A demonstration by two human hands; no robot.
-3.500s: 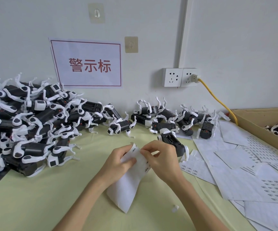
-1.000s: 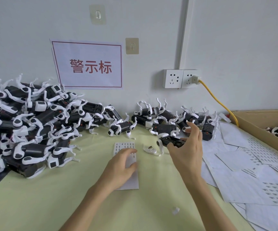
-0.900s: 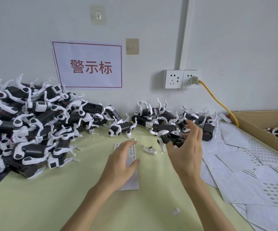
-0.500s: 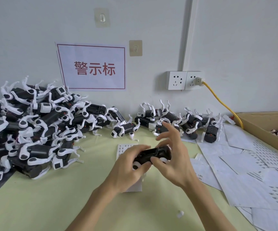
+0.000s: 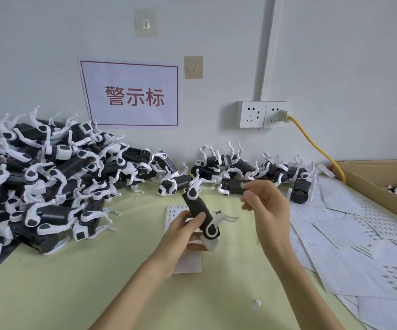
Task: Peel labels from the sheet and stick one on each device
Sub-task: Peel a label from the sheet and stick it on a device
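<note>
Table (image 5: 49, 294): pale green top that carries everything under and around the held device.
Big heap (image 5: 49, 177): black-and-white devices piled well to the left of the grip; whether they carry labels cannot be told from here.
Spent sheets (image 5: 359, 253): overlapping white backing papers to the right of the grip, most cells looking stripped, which suggests many labels have already gone out.
Cardboard box (image 5: 381, 184): far right of the grip, with at least one device inside.
Back row (image 5: 252, 170): a smaller line of devices beyond the grip, against the wall.
Label sheet (image 5: 180, 234): flat on the table directly beneath the grip, printed rows showing at its far end.
Left hand (image 5: 183, 231): fingers curled round the lower body of one device (image 5: 198, 213), lifted off the table and tilted, its white legs pointing up and away.
Right hand (image 5: 267, 206): raised just right of the held device, apart from it, thumb and forefinger pinching a small white label (image 5: 244, 185).
Progress: label peeled, device in hand, sticking not yet done; many devices likely remain.
</note>
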